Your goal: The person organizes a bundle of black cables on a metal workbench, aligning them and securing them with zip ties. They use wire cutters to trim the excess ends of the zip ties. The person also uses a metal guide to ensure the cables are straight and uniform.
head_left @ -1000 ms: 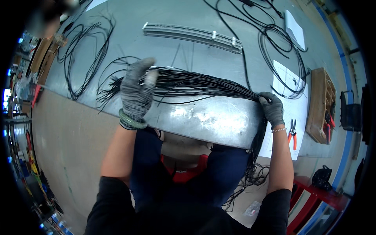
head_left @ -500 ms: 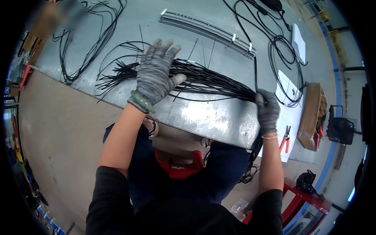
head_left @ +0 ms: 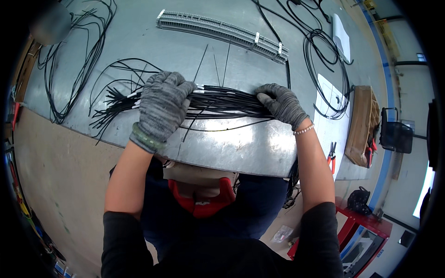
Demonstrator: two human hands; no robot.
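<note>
A bundle of thin black cables [head_left: 222,103] lies across the metal table [head_left: 222,143] in front of me. My left hand [head_left: 164,104], in a grey knit glove, is closed around the bundle near its frayed left end, where loose cable ends fan out. Farther right, my gloved right hand [head_left: 280,104] grips the same bundle from its right side, with thumb and fingers wrapped over it. White sleeves show on some cables beside the left hand. One loose cable bows out below the rest.
A long grey terminal strip [head_left: 222,34] lies behind the bundle. More black cables [head_left: 83,60] spread at the left, and a coil [head_left: 324,55] lies at the right. Red-handled pliers [head_left: 332,155] rest on white paper near a wooden box [head_left: 360,125].
My left hand has gone from spread fingers on the cables to a closed grip. My right hand has moved left and farther in along the bundle. The view has shifted slightly.
</note>
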